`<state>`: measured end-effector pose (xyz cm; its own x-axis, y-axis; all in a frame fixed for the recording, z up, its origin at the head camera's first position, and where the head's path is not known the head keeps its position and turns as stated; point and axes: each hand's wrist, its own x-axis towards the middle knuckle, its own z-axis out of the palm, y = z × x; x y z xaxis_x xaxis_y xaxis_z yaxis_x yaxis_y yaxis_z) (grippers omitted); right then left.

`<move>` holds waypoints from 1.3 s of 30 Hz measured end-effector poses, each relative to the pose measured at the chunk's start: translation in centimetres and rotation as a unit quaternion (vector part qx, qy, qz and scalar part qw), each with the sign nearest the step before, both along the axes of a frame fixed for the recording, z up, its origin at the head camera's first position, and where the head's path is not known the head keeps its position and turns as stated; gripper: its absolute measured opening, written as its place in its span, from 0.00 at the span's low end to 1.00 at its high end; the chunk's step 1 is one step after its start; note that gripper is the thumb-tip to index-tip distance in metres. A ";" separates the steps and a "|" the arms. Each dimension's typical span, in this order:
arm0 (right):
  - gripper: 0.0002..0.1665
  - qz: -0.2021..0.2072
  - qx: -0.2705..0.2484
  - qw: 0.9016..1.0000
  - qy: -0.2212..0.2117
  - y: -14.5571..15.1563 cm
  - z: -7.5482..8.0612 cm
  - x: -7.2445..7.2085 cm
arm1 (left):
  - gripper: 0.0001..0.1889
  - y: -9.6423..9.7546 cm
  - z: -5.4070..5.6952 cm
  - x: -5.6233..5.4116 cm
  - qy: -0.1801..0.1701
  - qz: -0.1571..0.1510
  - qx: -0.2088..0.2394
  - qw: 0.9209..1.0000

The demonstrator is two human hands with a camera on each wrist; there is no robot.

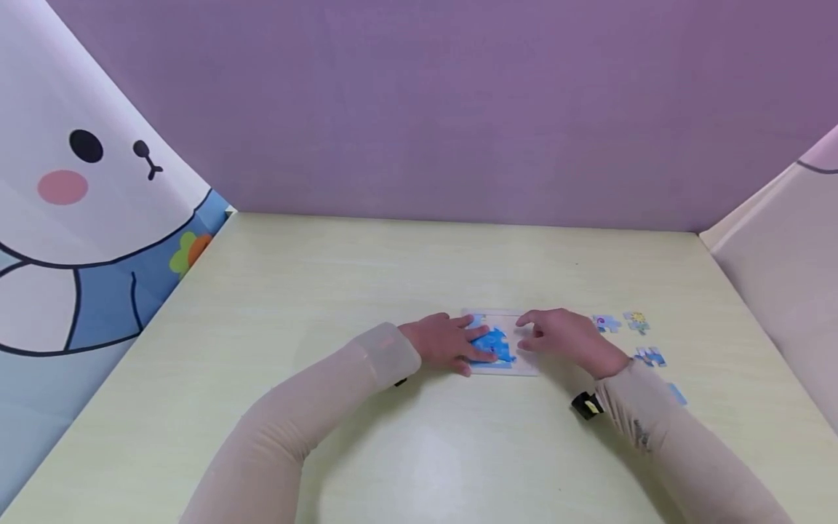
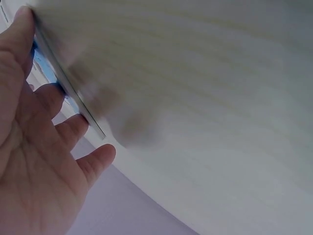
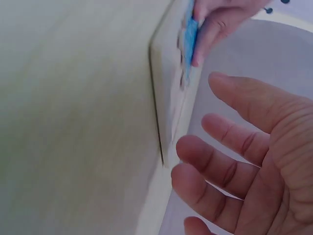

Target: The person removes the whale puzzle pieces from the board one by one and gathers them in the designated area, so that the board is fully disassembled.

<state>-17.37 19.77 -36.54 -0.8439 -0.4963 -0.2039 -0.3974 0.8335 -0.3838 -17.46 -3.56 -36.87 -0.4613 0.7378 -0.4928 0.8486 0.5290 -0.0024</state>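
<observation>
"Board is found where, exactly?"

"Flat on the surface, touched by the left hand, spread wide. The right hand is held by its bare right side, loosely curved, nothing gripped."

"And the loose pieces?"

"Scattered rightward, past the right hand, so that one's nearer tbh."

Left hand lies with fingers spread over blue pieces on the left of the puzzle tray. Right hand is at the tray's right side, thumb and forefinger apart. Loose puzzle pieces lie farther right on the worktop.
</observation>
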 end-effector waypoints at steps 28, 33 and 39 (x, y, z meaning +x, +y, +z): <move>0.30 0.047 0.103 0.994 -0.002 -3.2 -0.1 -0.8 | 0.28 0.0 -0.2 0.2 0.017 -0.006 -0.002 1.000; 0.31 0.046 0.093 0.995 -0.012 -3.2 0.0 -1.0 | 0.28 0.0 -0.2 0.0 0.009 -0.003 -0.002 1.000; 0.32 0.030 0.081 0.995 -0.045 -3.3 -0.4 -1.8 | 0.29 0.1 -0.1 -0.2 0.000 0.005 -0.001 1.000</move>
